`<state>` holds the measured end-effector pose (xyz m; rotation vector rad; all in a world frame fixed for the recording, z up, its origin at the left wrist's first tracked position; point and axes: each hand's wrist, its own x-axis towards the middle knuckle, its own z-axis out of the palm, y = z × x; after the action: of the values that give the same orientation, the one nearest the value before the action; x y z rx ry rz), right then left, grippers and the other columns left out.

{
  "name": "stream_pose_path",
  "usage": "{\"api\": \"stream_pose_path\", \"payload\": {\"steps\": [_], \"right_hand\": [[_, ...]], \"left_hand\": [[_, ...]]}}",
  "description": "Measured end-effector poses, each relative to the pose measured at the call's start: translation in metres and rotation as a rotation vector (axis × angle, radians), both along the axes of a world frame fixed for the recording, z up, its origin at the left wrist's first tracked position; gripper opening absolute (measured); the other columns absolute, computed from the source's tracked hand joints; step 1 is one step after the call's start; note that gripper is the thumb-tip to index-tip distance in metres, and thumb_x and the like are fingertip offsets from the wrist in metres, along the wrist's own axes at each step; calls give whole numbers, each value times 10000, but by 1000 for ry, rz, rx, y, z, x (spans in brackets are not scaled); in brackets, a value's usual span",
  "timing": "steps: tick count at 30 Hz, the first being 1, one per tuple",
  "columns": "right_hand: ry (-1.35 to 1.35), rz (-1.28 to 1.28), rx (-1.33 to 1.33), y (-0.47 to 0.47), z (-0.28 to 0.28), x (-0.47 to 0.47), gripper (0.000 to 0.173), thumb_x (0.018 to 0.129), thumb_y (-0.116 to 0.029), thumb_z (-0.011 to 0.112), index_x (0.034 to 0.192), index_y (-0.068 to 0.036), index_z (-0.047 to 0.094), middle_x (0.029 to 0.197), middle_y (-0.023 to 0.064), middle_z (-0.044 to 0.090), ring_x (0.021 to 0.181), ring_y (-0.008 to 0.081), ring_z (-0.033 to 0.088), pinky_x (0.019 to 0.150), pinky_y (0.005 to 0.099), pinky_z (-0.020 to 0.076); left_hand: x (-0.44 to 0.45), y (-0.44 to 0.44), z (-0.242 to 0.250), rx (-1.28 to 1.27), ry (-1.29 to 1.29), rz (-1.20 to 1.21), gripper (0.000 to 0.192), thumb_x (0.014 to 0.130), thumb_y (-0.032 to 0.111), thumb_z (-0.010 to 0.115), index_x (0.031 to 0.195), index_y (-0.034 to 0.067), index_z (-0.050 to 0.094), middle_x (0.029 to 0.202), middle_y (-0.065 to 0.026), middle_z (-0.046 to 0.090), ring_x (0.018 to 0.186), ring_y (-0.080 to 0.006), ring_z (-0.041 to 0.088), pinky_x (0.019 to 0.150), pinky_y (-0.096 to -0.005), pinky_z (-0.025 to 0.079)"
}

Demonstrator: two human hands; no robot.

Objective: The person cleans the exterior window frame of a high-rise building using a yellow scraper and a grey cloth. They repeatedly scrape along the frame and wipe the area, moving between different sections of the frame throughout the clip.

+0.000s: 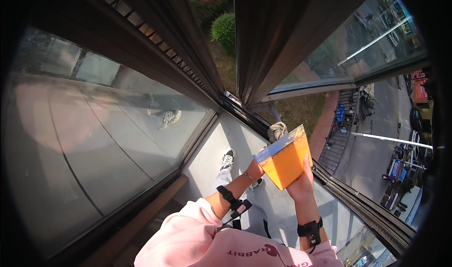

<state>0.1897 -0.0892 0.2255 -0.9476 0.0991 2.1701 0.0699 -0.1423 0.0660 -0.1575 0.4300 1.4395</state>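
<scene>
An orange box-like object (286, 161) with a blue-grey, glossy narrow side is held up in front of me, beside the open window. My right hand (303, 184) grips its lower right part, with the thumb along the orange face. My left hand (257, 168) is at its left edge, mostly hidden behind it; a fingertip shows near the upper edge. Just beyond the object, a bunched grey cloth (278, 131) is by the dark window track; whether my left hand touches it, I cannot tell.
Dark window frames (259, 48) rise ahead, and a large glass pane (106, 136) stands at the left. The window track (360, 196) runs diagonally at the right. Outside, far below, lie a bush (224, 30), a railing and a street with vehicles. My shoes (228, 157) stand on a pale floor.
</scene>
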Motion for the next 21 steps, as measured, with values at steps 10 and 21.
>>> {"api": "stream_pose_path", "payload": {"steps": [10,21], "right_hand": [[-1271,717,1006,46,11,-6,393,839,-98,635,1205,-57,497,1104,141,624,968,284,633,790,352,508],[-1632,733,1827,65,-128,-174,252,780,-49,575,1031,-58,590,903,126,572,832,284,593,710,391,478]], "left_hand": [[-99,-78,108,-202,-75,51,468,823,44,529,1287,8,481,1294,-160,549,1243,-313,487,1102,-473,325],[-181,-153,188,-302,331,74,678,731,66,578,1376,6,377,1333,-168,511,1225,-328,497,1060,-465,384]]}}
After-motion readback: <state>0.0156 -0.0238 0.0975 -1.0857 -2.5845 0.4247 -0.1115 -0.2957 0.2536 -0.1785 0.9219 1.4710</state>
